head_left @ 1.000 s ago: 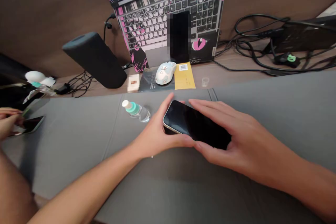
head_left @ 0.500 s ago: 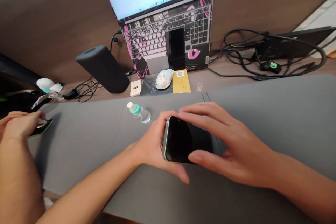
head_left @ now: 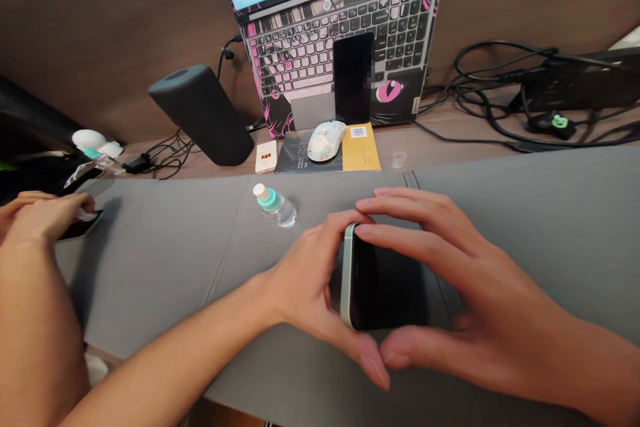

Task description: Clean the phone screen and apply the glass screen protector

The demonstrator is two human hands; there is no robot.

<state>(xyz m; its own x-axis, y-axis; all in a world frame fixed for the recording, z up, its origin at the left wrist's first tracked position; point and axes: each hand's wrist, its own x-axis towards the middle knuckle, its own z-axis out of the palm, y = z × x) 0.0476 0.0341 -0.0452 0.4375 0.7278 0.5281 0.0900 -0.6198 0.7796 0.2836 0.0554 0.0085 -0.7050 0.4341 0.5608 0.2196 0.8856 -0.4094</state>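
Observation:
A smartphone point(head_left: 383, 280) with a dark screen and a pale green edge is held between both my hands above the grey desk mat point(head_left: 165, 253). It stands tilted on its side, screen facing right. My left hand point(head_left: 310, 287) wraps its left edge, thumb under the bottom corner. My right hand point(head_left: 450, 287) covers the screen side, fingers along the top edge and thumb at the bottom. A small clear bottle point(head_left: 276, 206) with a teal neck and white cap lies on the mat just left of my left hand.
Behind the mat stand a pink-patterned laptop point(head_left: 340, 47) with a dark phone point(head_left: 354, 77) leaning on it, a white mouse point(head_left: 326, 140), a yellow card point(head_left: 361, 147), a dark cylinder speaker point(head_left: 203, 113) and tangled black cables point(head_left: 500, 93). Another person's hand point(head_left: 40, 217) presses on a phone point(head_left: 80, 227) at far left.
I have turned the phone from lying nearly flat to standing on its edge, and drawn it closer. My thumbs now meet under it. The other person's hand moved onto their phone.

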